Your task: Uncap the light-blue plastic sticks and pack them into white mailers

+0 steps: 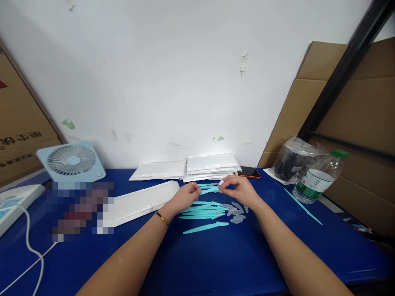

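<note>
Between my two hands is a teal eyebrow razor (210,190). My left hand (187,195) pinches the handle end, and the fingers of my right hand (237,188) close around the blade end, where a small clear cap may be; I cannot make it out fully. Just below on the table lies a loose pile of teal eyebrow razors (203,212), with a single razor (205,227) nearest to me. Several clear plastic caps (237,212) are scattered right of the pile, under my right hand. More razors show behind my fingers, partly hidden.
White padded mailers (212,163) are stacked against the wall, and another mailer (145,201) lies left of my hand. A phone (249,172) is behind my right hand. At right are a lone razor (303,206) and a water bottle (317,179). A fan (73,161) stands left.
</note>
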The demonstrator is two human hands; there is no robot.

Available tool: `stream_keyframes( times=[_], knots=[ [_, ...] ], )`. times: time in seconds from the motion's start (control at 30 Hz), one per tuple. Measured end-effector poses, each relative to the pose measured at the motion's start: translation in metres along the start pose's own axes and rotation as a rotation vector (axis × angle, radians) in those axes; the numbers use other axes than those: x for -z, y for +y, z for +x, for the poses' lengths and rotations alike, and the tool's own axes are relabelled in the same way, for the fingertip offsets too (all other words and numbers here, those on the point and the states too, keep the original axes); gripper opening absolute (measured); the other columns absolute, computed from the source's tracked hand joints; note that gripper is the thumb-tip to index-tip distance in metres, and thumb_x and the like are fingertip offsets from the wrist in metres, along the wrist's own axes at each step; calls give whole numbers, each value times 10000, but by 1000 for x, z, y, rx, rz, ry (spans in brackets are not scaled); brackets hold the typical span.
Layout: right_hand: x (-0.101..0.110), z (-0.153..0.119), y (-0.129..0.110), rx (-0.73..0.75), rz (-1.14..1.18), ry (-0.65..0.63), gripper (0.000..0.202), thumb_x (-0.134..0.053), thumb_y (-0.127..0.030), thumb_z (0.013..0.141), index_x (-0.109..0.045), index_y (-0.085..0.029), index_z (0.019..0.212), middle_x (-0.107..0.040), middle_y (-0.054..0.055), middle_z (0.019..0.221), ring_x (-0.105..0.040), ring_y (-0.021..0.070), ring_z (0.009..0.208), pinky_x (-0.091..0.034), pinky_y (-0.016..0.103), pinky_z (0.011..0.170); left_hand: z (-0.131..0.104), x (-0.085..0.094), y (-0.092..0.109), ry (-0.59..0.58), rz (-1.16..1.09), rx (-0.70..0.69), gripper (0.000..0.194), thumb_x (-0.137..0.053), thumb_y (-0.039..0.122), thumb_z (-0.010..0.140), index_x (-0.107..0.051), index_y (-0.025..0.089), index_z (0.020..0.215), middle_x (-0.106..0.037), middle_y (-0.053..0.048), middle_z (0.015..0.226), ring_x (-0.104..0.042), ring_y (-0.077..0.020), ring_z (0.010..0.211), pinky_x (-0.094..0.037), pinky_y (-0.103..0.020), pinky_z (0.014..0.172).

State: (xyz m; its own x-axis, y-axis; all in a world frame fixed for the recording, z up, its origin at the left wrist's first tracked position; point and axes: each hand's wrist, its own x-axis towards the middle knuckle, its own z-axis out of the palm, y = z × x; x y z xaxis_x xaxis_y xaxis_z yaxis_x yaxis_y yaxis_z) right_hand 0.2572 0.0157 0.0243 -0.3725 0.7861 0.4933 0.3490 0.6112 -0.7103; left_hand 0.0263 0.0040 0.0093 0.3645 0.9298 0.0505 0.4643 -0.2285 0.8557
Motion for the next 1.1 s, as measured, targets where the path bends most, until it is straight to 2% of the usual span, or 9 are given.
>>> stream_keyframes(
  times=[0.13, 0.27, 0.3, 0.4, 0.47, 0.53, 0.63, 0.83, 1.1],
  knots=[
    [-6, 1, 2, -16, 5, -42, 124, -678, -310, 679, -688, -191, 712, -656, 50, 831, -611, 169, 772, -488, 287, 721, 3, -5, -1, -10, 48, -29, 295, -369, 443, 823, -489, 174, 806, -525, 14, 662, -477, -114, 610, -384, -231, 597],
    [17, -1, 7, -96, -170, -137, 140, -633, -308, 699, -695, -190, 741, -665, 44, 824, -605, 166, 759, -471, 277, 709, 1, -1, 1, 170, 328, -73, 301, -474, 426, 776, -544, 195, 955, -593, -36, 866, -530, -175, 814, -395, -276, 714],
    [25, -3, 9, -133, -239, -180, 135, -633, -306, 689, -698, -192, 722, -666, 37, 793, -602, 163, 728, -465, 267, 678, -1, 2, 3, 184, 399, -86, 309, -511, 429, 751, -561, 206, 960, -593, -42, 905, -527, -189, 854, -389, -283, 731],
    [45, -11, 16, -291, -395, -372, 121, -701, -308, 586, -697, -201, 643, -660, 20, 675, -580, 153, 606, -417, 230, 528, -10, 7, 9, 36, 517, -106, 261, -576, 438, 697, -621, 224, 841, -603, -36, 889, -537, -198, 839, -382, -271, 694],
    [50, -14, 20, -374, -434, -490, 114, -725, -275, 533, -691, -201, 612, -650, 14, 624, -565, 149, 560, -375, 217, 467, -14, 7, 12, -55, 559, -94, 198, -594, 402, 685, -639, 223, 758, -613, -30, 843, -545, -191, 798, -374, -258, 653],
    [48, -16, 22, -403, -441, -545, 66, -699, -231, 543, -678, -196, 595, -641, 11, 601, -555, 142, 544, -361, 213, 453, -15, 5, 12, -86, 594, -63, 138, -587, 342, 692, -639, 215, 707, -622, -27, 795, -548, -182, 748, -362, -251, 619],
    [43, -14, 19, -410, -400, -491, 56, -658, -229, 586, -657, -185, 622, -634, 8, 607, -543, 133, 538, -374, 213, 466, -14, 2, 10, -101, 575, -35, 115, -559, 301, 718, -621, 207, 696, -624, -19, 751, -542, -162, 682, -345, -239, 574],
    [33, -7, -5, -296, -91, -395, 201, -559, -321, 736, -654, -159, 809, -626, 16, 674, -546, 126, 597, -422, 221, 544, -11, 6, 13, 11, 515, -78, 142, -494, 326, 783, -578, 213, 801, -613, 4, 708, -529, -137, 624, -319, -231, 545],
    [17, -4, -21, -173, -164, -367, 197, -559, -327, 756, -686, -188, 812, -665, 31, 735, -565, 148, 650, -431, 239, 583, -12, 3, 22, 35, 547, -92, 115, -512, 302, 782, -586, 214, 789, -641, 5, 756, -559, -150, 702, -328, -244, 620]
  ],
)
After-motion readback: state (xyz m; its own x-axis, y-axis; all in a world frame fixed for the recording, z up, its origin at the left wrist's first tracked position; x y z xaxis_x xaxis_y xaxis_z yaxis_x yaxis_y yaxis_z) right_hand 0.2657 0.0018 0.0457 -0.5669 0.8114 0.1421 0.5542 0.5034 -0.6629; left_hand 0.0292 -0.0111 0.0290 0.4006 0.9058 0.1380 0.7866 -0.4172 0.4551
